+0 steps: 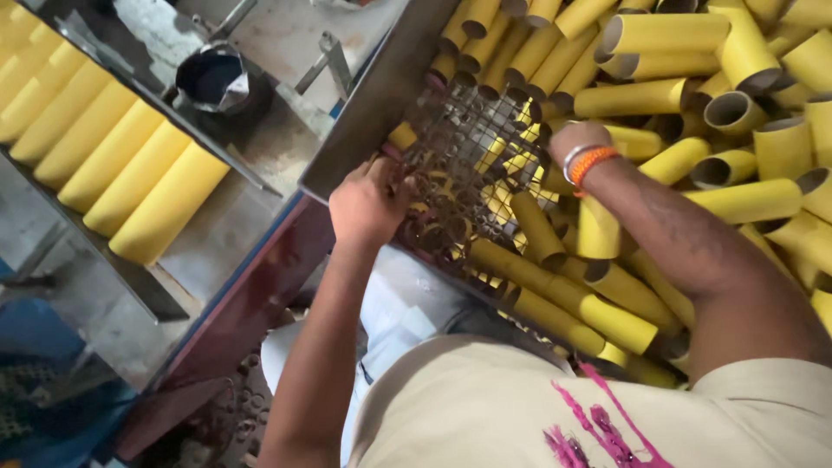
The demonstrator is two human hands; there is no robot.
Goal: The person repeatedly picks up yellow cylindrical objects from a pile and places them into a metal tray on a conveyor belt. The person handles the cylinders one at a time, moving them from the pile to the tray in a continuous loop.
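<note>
1. Yellow cardboard tubes (pixel 659 33) fill the big bin from about twelve o'clock round to four o'clock, lying every which way, so as far as I can judge most of the heap has not been handled.
2. A wire mesh frame (pixel 459 165) sits at the centre, tilted over the tubes near the bin's metal edge (pixel 373 104); a few tubes show through its grid.
3. Left hand (pixel 368 204) grips the frame's near corner at about nine o'clock of the mesh, fingers curled shut around the wire.
4. Right hand (pixel 576 139), with an orange and silver bangle (pixel 589 160) at the wrist, reaches to the frame's far side at three o'clock; its fingers are hidden behind the mesh and tubes, so I cannot tell how they stand.
5. On a rack at ten o'clock, long yellow tubes (pixel 113 156) lie neatly side by side, which looks like finished or sorted stock.
6. A dark pot (pixel 212 78) stands on the grey floor at eleven o'clock, well apart from both hands.
7. Loose tubes (pixel 598 316) crowd under the right forearm at five o'clock and press against the frame, the likeliest thing to snag it.
</note>
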